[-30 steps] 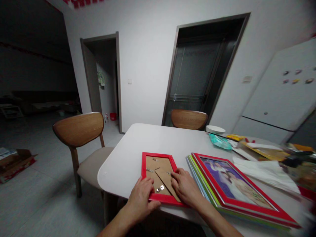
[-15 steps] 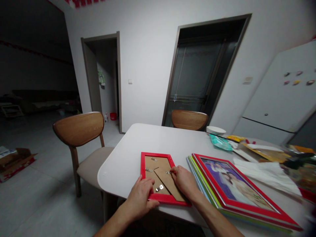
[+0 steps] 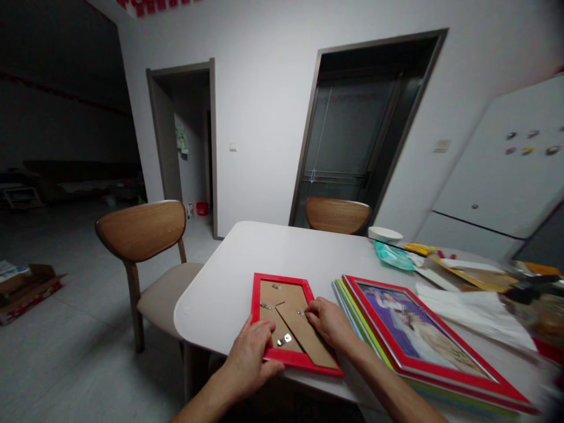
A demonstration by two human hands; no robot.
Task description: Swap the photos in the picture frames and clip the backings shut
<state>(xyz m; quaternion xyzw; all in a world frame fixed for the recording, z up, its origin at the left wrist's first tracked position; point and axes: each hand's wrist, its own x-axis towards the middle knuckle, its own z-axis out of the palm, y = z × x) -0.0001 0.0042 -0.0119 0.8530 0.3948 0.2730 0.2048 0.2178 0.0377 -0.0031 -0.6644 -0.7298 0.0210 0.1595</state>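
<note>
A small red picture frame (image 3: 282, 282) lies face down near the front edge of the white table (image 3: 291, 247), its brown cardboard back and stand (image 3: 304, 335) facing up. My left hand (image 3: 251, 355) rests on the frame's near left corner, fingers curled over the red edge and holding it down. My right hand (image 3: 328, 323) lies on the frame's right side, fingertips pinched at a small metal clip on the backing.
A stack of larger frames (image 3: 423, 346), a red one with a photo on top, lies right of the small frame. Papers, a teal packet (image 3: 392, 255) and a white bowl (image 3: 385, 234) clutter the far right. Two wooden chairs (image 3: 145, 235) stand at the table's left and far side.
My right hand has shifted slightly down and right along the frame's edge. The frame and left hand stay almost where they were.
</note>
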